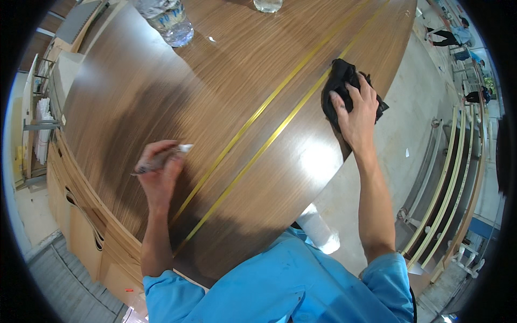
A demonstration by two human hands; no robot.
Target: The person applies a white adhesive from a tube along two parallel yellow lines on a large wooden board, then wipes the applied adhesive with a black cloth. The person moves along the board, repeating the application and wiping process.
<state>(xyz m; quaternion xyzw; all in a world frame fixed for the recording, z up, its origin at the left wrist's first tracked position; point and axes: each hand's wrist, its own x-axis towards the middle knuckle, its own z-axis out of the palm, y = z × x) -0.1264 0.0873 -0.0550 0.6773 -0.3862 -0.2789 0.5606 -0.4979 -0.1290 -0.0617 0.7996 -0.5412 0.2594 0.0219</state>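
Note:
A bunched black cloth lies on the wood-grain panel, close to its right edge. My right hand presses on the cloth with its fingers curled over it. Over the left part of the panel, my left hand is closed round a small greyish piece with a white end; motion blur hides its exact kind. Two yellow strips run diagonally along the panel between my hands.
At the panel's far left stands a clear plastic bottle, with a clear container at the far edge. Stacked boards lie left of the panel. Long rails on a rack stand to the right, with people beyond.

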